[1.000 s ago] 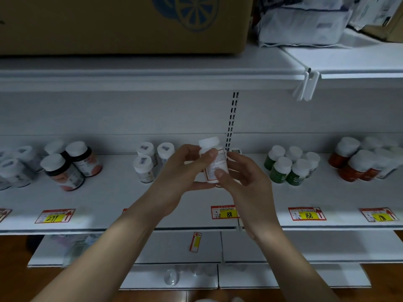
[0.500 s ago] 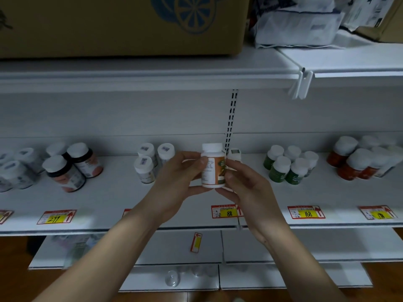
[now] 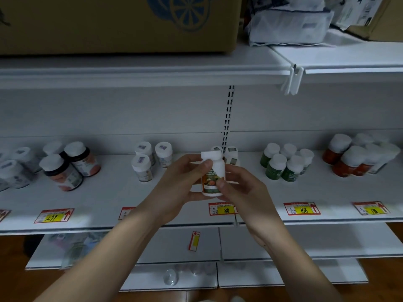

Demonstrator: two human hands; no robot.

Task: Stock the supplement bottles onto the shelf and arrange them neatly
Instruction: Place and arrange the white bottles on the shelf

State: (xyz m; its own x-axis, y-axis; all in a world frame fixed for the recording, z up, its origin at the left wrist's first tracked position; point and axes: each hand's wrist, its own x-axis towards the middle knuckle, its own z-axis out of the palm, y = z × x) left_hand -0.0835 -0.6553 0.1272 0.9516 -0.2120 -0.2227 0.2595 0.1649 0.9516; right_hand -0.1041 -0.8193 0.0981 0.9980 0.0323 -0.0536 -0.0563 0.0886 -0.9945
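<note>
I held the white-capped plastic bottle with the orange label (image 3: pixel 212 173) in my left hand (image 3: pixel 181 184) and right hand (image 3: pixel 242 188), fingers curled round it, label check apparently under way; setting it upright beside the two white bottles (image 3: pixel 230 154) at the far side of the white metal shelf (image 3: pixel 109 192) seemed next.

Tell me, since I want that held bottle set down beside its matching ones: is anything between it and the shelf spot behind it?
Nothing visible blocks it. The bottle, held by the left hand and right hand, hangs just before two similar white-capped bottles, with bare shelf beneath and beside them.
</note>
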